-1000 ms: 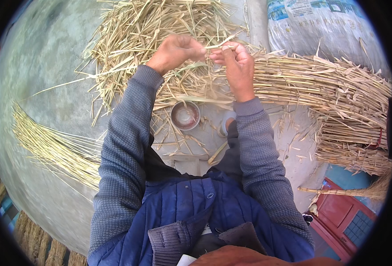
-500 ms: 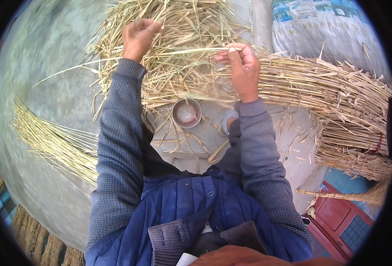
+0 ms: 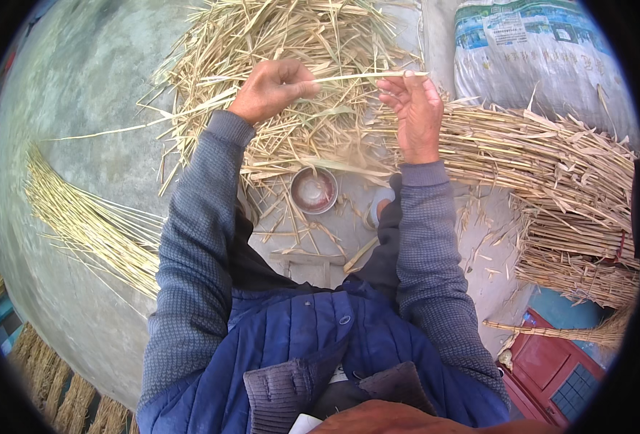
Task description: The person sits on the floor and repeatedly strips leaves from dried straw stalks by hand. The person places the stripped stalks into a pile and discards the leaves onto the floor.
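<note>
We see a wide grey concrete floor [image 3: 81,94] with cloudy light and dark patches. Near the top, a straight, pale grey strip [image 3: 439,43] runs beside it. At the lower right we find a dark red panelled board [image 3: 540,354] with a dark pane [image 3: 575,393] marked in little squares. We can't tell if it's a door or a cupboard. Just beside it is a flat blue-green patch [image 3: 560,309]. The light is soft.

Head cam | I see L hand [image 3: 268,91] & R hand [image 3: 417,112] pinching 1 thin stalk [image 3: 367,75] btwn them, approx. level | loose straw pile [image 3: 269,43] below | round bowl [image 3: 314,194] just beside pile | stacked bundles [image 3: 537,155] R, nr sack [image 3: 544,79] | pale stems [image 3: 92,220] on floor [image 3: 95,166], far L
</note>
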A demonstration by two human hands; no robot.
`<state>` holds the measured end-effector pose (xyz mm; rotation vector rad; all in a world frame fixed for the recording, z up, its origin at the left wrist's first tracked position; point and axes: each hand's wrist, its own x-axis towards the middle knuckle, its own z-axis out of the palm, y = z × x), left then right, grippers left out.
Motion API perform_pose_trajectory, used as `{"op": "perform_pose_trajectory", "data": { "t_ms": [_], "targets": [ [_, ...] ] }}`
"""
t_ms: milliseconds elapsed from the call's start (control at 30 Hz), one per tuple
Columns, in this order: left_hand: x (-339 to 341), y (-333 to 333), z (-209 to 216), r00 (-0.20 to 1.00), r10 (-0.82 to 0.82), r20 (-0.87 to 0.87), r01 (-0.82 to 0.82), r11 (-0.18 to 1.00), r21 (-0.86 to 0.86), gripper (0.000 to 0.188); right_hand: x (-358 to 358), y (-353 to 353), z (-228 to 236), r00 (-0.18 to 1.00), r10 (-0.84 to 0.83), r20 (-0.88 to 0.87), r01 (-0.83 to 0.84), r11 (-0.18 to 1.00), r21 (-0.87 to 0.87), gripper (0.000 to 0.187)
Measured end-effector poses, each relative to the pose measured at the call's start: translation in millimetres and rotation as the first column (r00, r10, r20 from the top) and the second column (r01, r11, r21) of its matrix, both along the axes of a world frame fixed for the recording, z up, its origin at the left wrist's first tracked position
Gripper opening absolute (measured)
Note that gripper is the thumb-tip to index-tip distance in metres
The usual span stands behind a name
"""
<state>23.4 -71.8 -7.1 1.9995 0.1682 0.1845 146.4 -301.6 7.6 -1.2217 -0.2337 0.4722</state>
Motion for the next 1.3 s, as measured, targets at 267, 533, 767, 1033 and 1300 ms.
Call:
{"op": "perform_pose_trajectory", "data": {
  "t_ms": [267,533,767,1033,1300],
  "targets": [
    [3,-17,3,1.0,0.015,0.012,-0.017,0.987,0.159,0.029,-42,35,-15,0.752,0.214,0.624,0.044,0.928,-0.371,0.014],
    [-21,10,-1,0.991,0.12,0.051,-0.125,0.764,0.633,0.03,-30,30,-12,0.95,0.088,0.298,-0.018,0.973,-0.23,0.031],
    [-102,62,-8,0.945,0.324,-0.037,-0.195,0.653,0.732,0.025,37,31,-62,0.721,0.415,0.555,0.283,0.555,-0.783,0.077],
    [-364,112,-30,0.793,0.444,-0.417,0.12,0.558,0.821,0.025,13,21,-56,0.719,0.589,0.369,-0.031,0.557,-0.83,0.074],
    [-677,70,-94,0.221,0.453,-0.863,0.421,0.754,0.504,0.076,34,-48,-79,0.697,0.576,0.427,0.074,0.534,-0.842,0.055]
  ]
}}
